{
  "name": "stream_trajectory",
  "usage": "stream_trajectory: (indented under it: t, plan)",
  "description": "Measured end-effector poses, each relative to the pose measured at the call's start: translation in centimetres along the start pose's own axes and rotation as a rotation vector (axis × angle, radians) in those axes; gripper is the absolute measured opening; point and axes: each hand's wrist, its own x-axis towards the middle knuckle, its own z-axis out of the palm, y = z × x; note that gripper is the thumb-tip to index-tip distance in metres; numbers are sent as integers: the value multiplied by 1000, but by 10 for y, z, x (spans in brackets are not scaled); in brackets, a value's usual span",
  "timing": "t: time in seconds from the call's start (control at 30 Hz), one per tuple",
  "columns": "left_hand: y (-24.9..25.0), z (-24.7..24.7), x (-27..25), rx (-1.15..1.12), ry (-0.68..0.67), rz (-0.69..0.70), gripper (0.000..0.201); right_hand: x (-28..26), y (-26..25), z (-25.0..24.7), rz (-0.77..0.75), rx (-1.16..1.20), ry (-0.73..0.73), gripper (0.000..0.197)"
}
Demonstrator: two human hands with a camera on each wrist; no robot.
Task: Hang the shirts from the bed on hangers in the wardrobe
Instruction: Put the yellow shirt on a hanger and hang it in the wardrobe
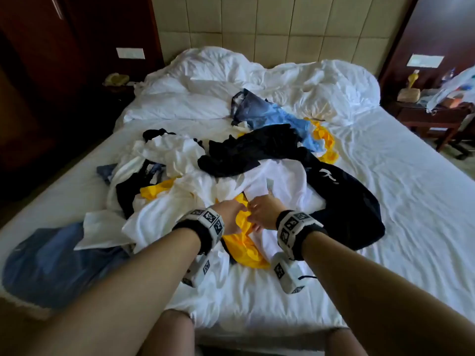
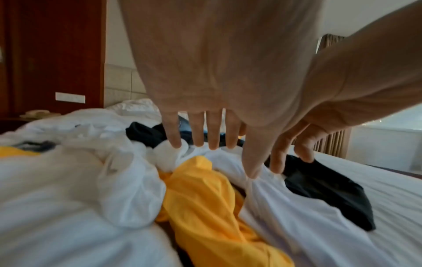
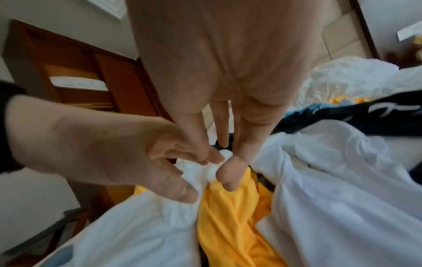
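A heap of shirts lies on the white bed (image 1: 411,201). At its near side a yellow shirt (image 1: 244,242) (image 2: 205,198) (image 3: 228,216) runs between folds of a white shirt (image 1: 280,183) (image 2: 285,207) (image 3: 205,169). Both hands meet just above the yellow shirt. My left hand (image 1: 231,214) (image 2: 228,159) pinches a bunched fold of the white shirt between thumb and fingers. My right hand (image 1: 262,209) (image 3: 217,168) pinches the same bunch with thumb and forefinger, its other fingers straight. The dark wood wardrobe (image 1: 38,60) (image 3: 91,72) stands left of the bed. No hanger is in view.
A black shirt (image 1: 347,201) lies right of my hands, another black one (image 1: 244,150) and a blue one (image 1: 270,111) farther back, a dark blue garment (image 1: 51,258) at the near left corner. Rumpled duvet and pillows (image 1: 205,73) fill the head end. A cluttered nightstand (image 1: 437,111) stands at right.
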Motion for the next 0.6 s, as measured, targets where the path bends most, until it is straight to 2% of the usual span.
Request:
stream_trajectory:
  t: [0.07,0.1,0.2,0.27,0.33,0.43,0.6]
  plan:
    - [-9,12,16,-31,-17,-29,66,18,7,11,25,-34,-11,50]
    - [-13,20,22,-41,-17,-37,65,23,11,18,58,-3,-39,50]
    - [-23,38,38,-5,-8,-14,67,38,19,36,122,25,-123,27]
    - [-27,46,45,45,-8,1,64,48,22,44,126,10,-110,14]
    - [-31,52,51,107,-7,-2,53,59,28,53,159,67,-72,21]
    - [-34,49,61,169,26,-17,34,70,31,56,171,94,-90,28]
    - [-28,31,79,116,71,-2,19,90,23,37,172,129,-102,33]
